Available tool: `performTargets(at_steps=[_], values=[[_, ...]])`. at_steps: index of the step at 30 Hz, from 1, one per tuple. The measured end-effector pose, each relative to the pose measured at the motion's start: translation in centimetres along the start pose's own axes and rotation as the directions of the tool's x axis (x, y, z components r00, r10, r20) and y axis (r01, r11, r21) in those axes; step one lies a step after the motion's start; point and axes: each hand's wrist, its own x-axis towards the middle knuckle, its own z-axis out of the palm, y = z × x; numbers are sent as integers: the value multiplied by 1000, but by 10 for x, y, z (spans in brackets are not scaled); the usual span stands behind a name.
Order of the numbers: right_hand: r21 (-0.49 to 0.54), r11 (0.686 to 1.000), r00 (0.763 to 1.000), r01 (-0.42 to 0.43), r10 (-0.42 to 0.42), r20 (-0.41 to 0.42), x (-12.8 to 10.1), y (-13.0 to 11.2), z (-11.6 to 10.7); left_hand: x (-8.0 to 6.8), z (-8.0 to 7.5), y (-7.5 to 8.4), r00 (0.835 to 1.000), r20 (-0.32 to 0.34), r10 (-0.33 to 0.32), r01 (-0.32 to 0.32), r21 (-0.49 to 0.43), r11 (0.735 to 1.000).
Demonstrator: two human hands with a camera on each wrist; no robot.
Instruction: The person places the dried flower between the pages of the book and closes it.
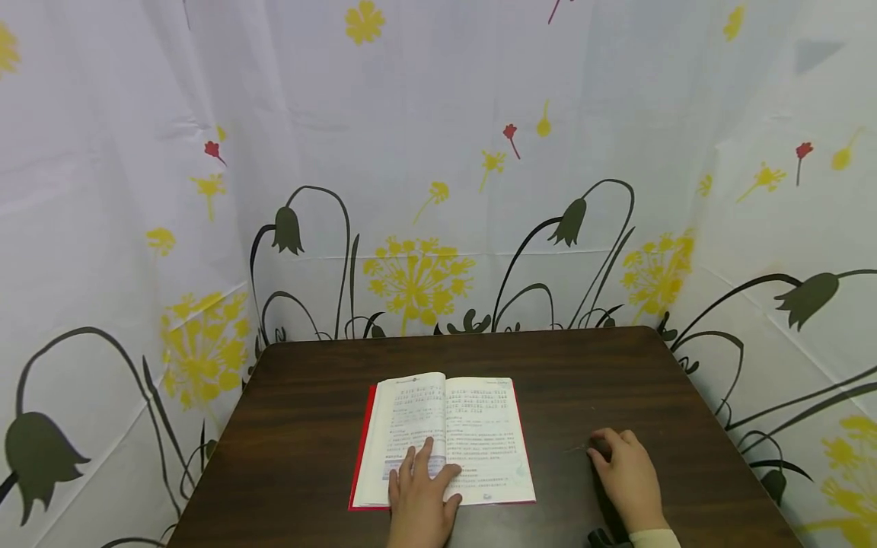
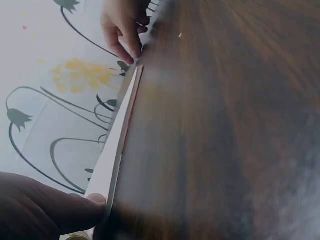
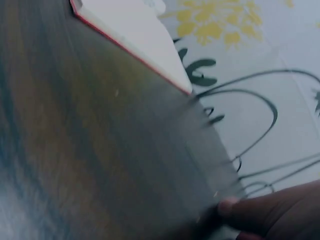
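An open book (image 1: pixel 479 441) with a red cover and printed pages lies on the dark wooden table. My left hand (image 1: pixel 421 495) rests on its lower left part, fingers extended over the page and the thumb spread across the fold. In the left wrist view the thumb (image 2: pixel 75 212) touches the book's near edge (image 2: pixel 112 155). Right of the book, my right hand (image 1: pixel 629 479) is low over the table with bent fingers. A faint thin strand (image 1: pixel 575 449) shows at its fingertips; whether they pinch it I cannot tell. The right wrist view is blurred around the thumb (image 3: pixel 260 210).
The brown table (image 1: pixel 308 411) runs back to a white curtain (image 1: pixel 425 114) printed with yellow and red flowers and grey bellflowers. Something black (image 1: pixel 599 539) sits beside the right wrist, partly out of frame. Small pale specks dot the tabletop.
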Motion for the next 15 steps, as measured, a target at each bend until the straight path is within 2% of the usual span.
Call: performTargets(at_steps=[4, 8, 12, 15], values=[[1, 1000, 999, 2, -2, -47, -1, 5, 8, -1, 2, -1, 1000, 14, -4, 5, -23, 1000], [-50, 997, 991, 65, -71, -112, 1, 5, 14, 0, 2, -1, 999, 37, -11, 13, -56, 998], [-97, 990, 987, 107, -118, -112, 2, 5, 22, 0, 3, -3, 999, 47, -11, 15, -68, 998], [-92, 989, 986, 113, -123, -112, 1, 5, 26, 0, 3, -5, 999, 40, -4, 6, -64, 998]])
